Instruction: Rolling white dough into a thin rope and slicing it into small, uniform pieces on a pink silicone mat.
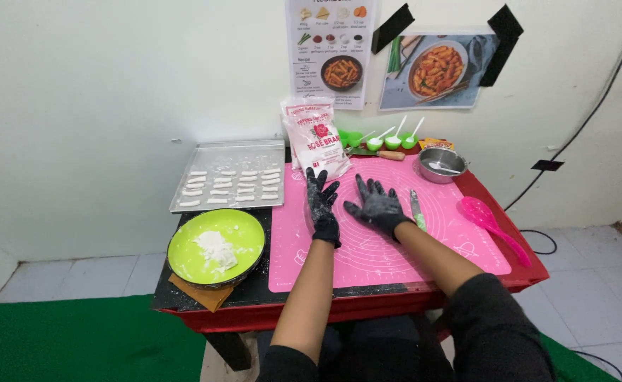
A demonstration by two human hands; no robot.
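Observation:
Both my hands wear black gloves dusted with flour and hover over the pink silicone mat [424,233]. My left hand [321,201] is held edge-on with fingers apart, holding nothing I can see. My right hand [377,203] is spread flat, palm down, close to the mat and empty. A small knife [417,209] lies on the mat just right of my right hand. A lime green bowl [216,245] with white dough pieces sits at the front left. A metal tray [230,182] holds several short white dough sticks.
A white flour bag [316,138] leans against the wall. Beside it stand green cups with white spoons [392,139] and a steel bowl [440,165]. A pink spoon [491,226] lies at the right edge. Recipe sheets hang on the wall.

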